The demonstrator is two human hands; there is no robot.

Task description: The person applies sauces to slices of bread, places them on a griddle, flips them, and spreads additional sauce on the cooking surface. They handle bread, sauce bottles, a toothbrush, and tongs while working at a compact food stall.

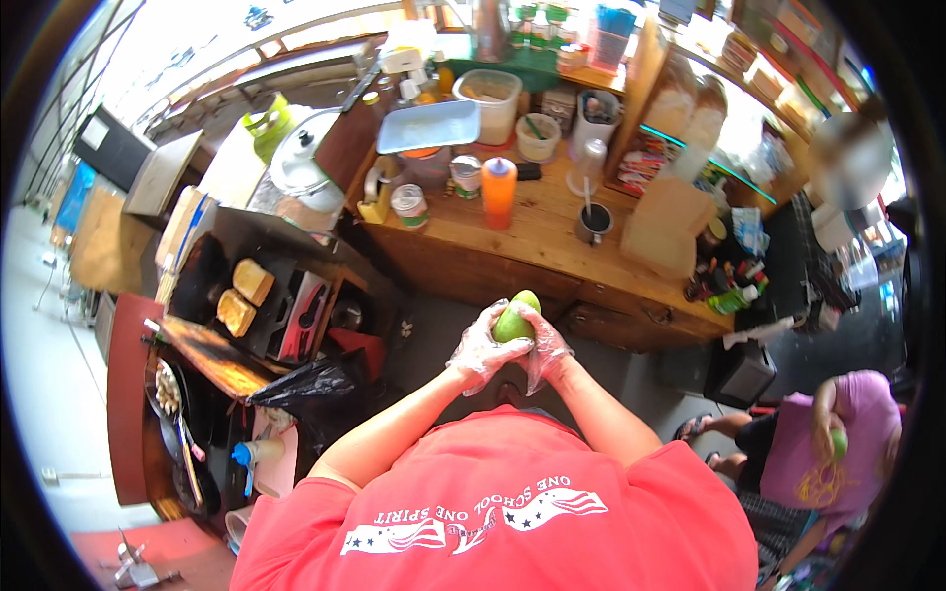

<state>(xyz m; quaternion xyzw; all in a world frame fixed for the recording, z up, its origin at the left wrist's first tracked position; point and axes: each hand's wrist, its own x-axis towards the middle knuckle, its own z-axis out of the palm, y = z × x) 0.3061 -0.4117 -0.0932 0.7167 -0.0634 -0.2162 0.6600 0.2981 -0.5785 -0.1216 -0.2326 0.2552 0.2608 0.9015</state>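
Note:
A green mango (pixel 517 318) is held between both of my hands, out in front of my chest. My left hand (pixel 484 346), in a thin clear plastic glove, grips its left side. On its right side is my right hand (pixel 548 346), gloved the same way. Beyond the hands stands a wooden counter (pixel 458 247) bearing an orange squeeze bottle (pixel 499 193), a dark-filled metal cup (pixel 593 223) with a spoon, and an opened can (pixel 409 205).
Two toasted bread slices (pixel 244 299) lie on a dark griddle at left, near a black plastic bag (pixel 314 388). A frying pan (pixel 168 388) sits lower left. At right, a seated person (pixel 842 451) holds a green fruit (pixel 838 443). Drawers (pixel 606 325) front the counter.

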